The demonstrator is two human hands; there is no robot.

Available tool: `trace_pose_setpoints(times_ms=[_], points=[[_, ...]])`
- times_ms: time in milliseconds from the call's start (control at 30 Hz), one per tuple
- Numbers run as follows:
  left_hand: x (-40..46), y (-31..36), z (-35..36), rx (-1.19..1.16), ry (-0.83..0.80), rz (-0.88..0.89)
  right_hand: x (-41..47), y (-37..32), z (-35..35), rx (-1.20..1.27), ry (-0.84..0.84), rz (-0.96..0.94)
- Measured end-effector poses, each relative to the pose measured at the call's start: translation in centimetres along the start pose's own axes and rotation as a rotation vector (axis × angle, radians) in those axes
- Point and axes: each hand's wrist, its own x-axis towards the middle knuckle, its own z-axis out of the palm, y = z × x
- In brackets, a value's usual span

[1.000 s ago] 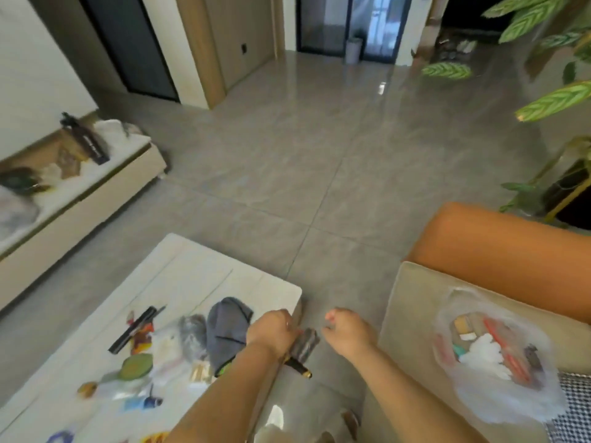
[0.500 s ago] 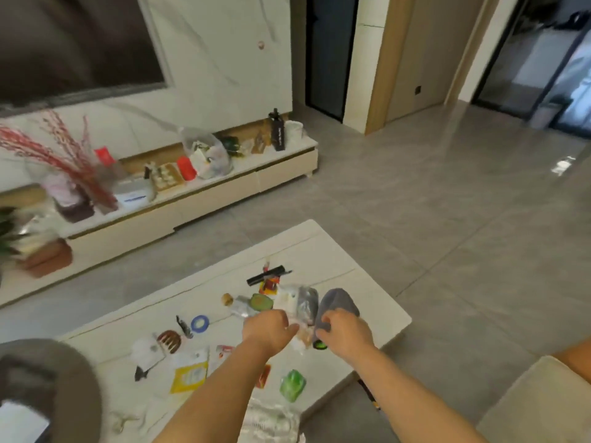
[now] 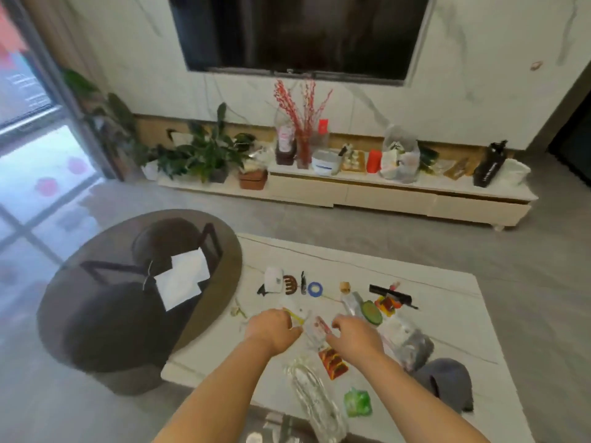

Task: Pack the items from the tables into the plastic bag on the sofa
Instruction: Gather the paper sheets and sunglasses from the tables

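Since the earlier frame the view had been swung from the sofa to the white table [image 3: 447, 302], where a clear packet [image 3: 315, 330] was pinched between left hand [image 3: 271, 327] and right hand [image 3: 355, 335], seemingly for bagging.

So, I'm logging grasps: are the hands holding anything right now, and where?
Both the left hand and right hand are at a small clear packet from opposite ends; motion blur hides whether either grip has closed.

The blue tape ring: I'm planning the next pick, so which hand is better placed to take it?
Probably the left hand: the blue tape ring lies beyond and between both hands, slightly nearer the left; the right hand is further right.
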Motion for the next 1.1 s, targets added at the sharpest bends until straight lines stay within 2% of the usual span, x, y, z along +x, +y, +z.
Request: trace_pose_setpoints(times_ms=[167, 400, 600, 800, 1100], points=[[-3.8, -6.4, 1.0, -0.155, -0.041, -0.166, 0.8, -6.3, 2.4, 0.025, -0.101, -0.122], [-6.6, -15.6, 0.2, -0.258, 0.055, -0.289, 1.9, -16.3, 5.4, -0.027, -0.132, -0.259], [-7.1, -24.8, -2.2, -0.305, 0.141, -0.328, 3.7, -26.0, 6.5, -0.055, -0.103, -0.277], [-6.7, -33.3, -4.8, -0.323, 0.176, -0.372, 5.8, -35.1, 8.0, 0.028, -0.083, -0.286], [-4.4, -40.2, -5.4, -0.411, 0.15, -0.424, 10.1, -41.7, 10.5, 0.017, -0.151, -0.255]])
